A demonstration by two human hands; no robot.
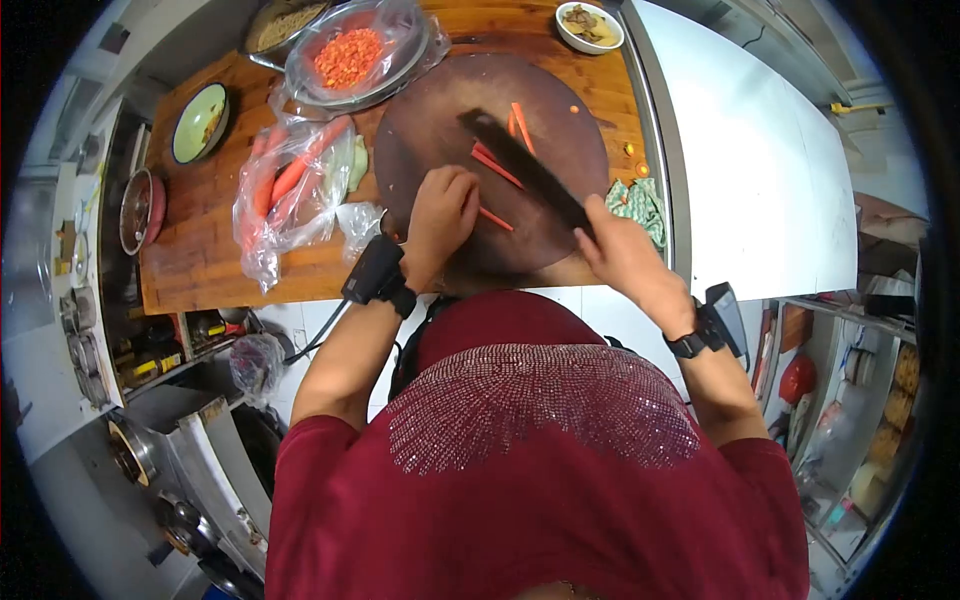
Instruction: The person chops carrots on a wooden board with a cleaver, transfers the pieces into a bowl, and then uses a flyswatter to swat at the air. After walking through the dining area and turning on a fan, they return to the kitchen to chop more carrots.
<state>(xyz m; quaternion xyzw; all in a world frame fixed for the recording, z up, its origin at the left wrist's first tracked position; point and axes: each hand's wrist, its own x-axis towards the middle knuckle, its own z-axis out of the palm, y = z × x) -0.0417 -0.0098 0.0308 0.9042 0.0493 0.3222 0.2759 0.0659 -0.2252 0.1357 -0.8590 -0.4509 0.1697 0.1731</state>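
Observation:
On the round brown cutting board (420,100), my left hand (443,212) rests near the front left edge with its fingers curled in. A thin carrot strip (497,219) sticks out from beside those fingertips; its inner end is hidden. My right hand (622,250) grips a dark-bladed kitchen knife (530,165) by the handle at the right of the board. The blade points up and left across the board, and is slightly blurred. Other carrot strips (495,163) show along its left side, and more carrot pieces (521,125) lie just beyond it.
Left of the board lies a plastic bag of whole carrots (290,180). Behind it stands a bagged bowl of diced carrot (350,58). A green bowl (200,122), a red-rimmed bowl (143,210), a white bowl (590,28) and a green patterned cloth (638,207) surround the work area.

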